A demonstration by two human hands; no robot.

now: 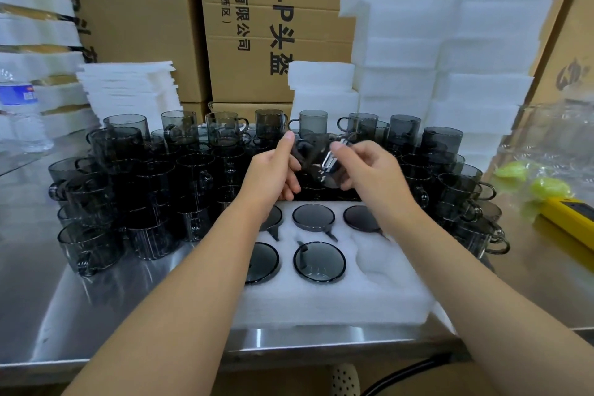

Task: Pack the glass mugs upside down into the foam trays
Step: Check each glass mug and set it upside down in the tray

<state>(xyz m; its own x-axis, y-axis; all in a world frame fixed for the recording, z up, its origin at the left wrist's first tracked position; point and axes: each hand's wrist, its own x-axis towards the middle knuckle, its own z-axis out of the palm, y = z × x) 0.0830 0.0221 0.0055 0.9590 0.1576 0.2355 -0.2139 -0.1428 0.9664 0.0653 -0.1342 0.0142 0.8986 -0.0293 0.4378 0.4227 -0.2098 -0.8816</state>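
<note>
Steel table (96,315) | foam tray (337,302), 5 mugs (319,262) | left hand (273,170), right hand (369,170) grip blurred mug (316,157)

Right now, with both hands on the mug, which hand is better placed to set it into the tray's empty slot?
The right hand. The empty slot is at the foam tray's near right corner, beside the right forearm; the left hand would probably have to cross over with the mug.
</note>
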